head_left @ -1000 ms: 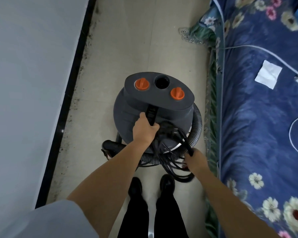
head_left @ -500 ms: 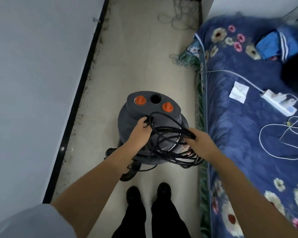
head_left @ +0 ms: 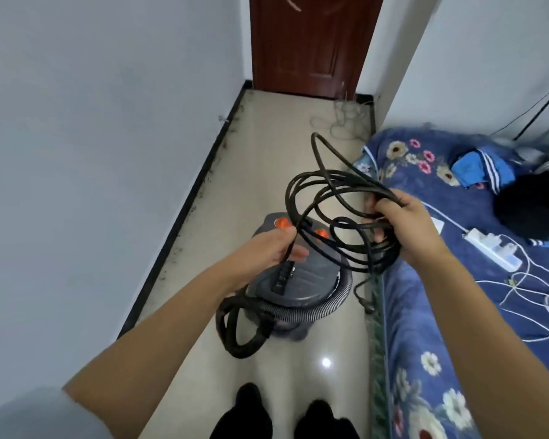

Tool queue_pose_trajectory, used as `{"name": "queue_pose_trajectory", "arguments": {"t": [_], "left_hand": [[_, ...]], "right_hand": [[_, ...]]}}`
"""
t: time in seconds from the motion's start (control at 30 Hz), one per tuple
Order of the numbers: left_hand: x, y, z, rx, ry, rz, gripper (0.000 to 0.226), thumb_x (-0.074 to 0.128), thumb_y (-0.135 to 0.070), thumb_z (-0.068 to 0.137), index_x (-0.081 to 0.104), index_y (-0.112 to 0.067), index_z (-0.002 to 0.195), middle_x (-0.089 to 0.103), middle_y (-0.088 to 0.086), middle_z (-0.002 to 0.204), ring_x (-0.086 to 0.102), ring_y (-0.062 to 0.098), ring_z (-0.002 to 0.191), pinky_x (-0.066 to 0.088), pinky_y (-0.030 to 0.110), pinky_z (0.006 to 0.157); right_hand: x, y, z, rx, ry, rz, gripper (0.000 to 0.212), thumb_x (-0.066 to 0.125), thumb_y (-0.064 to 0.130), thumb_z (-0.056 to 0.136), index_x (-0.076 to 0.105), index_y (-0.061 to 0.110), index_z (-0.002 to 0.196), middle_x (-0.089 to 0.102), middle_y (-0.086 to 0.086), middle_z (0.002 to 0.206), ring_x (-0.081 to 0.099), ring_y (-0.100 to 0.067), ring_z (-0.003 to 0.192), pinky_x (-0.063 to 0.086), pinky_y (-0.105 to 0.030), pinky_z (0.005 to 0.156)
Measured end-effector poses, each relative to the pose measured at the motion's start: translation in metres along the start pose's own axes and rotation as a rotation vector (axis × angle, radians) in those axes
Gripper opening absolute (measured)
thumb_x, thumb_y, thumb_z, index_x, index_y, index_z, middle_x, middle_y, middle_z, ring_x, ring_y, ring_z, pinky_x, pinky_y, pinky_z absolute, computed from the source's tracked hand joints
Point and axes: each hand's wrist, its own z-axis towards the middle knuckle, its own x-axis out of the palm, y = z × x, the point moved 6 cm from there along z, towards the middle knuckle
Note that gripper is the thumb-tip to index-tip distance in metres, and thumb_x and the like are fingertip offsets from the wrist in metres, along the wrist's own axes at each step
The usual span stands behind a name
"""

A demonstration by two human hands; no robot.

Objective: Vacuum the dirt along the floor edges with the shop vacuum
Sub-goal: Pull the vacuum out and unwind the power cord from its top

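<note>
Lifting coiled black power cord [head_left: 339, 213] off grey drum shop vacuum [head_left: 301, 280] on floor, right hand [head_left: 403, 223] fingers curled round loops, left hand [head_left: 267, 248] pinching one strand; unwinding started, vacuuming not yet.

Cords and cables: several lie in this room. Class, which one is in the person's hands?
The coiled black power cord: right hand grips its loops, left hand holds one strand. The thin white cables lie untouched on the blue floral bedspread.

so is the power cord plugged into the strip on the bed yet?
No: the black cord is coiled between both hands, and its plug dangles beside the bed, apart from the white power strip.
</note>
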Motion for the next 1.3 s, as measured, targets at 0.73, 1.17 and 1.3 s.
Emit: {"name": "queue_pose_trajectory", "arguments": {"t": [0.73, 1.17, 1.3], "left_hand": [[-0.040, -0.047, -0.271, 0.268, -0.669, -0.437, 0.043, 0.033, -0.045, 0.099, 0.054, -0.015, 0.076, 0.026, -0.009, 0.045, 0.024, 0.007, 0.039, 0.028, 0.020, 0.048], [-0.034, 0.011, -0.328, -0.043, -0.276, 0.090, 0.016, 0.059, -0.001, 0.087, 0.064, -0.011, 0.099, 0.066, -0.001, 0.065, 0.060, 0.010, 0.058, 0.050, 0.038, 0.084], [-0.004, 0.016, -0.345, -0.242, 0.140, 0.440, 0.012, 0.058, -0.013, 0.093, 0.061, -0.012, 0.105, 0.053, -0.008, 0.048, 0.052, 0.007, 0.051, 0.050, 0.035, 0.081]], "right_hand": [[0.038, 0.022, -0.144, 0.061, 0.374, 0.092, 0.021, 0.054, -0.005, 0.088, 0.050, 0.012, 0.077, 0.062, 0.000, 0.061, 0.054, -0.006, 0.053, 0.044, -0.019, 0.056], [0.158, 0.092, -0.226, -0.104, 0.623, 0.194, 0.016, 0.041, 0.011, 0.100, 0.046, 0.014, 0.086, 0.070, 0.002, 0.062, 0.065, -0.009, 0.052, 0.053, -0.018, 0.051], [0.157, 0.113, -0.226, -0.257, 0.494, 0.209, 0.026, 0.039, 0.009, 0.101, 0.041, 0.016, 0.077, 0.047, 0.011, 0.046, 0.032, -0.002, 0.036, 0.027, -0.013, 0.038]]}}
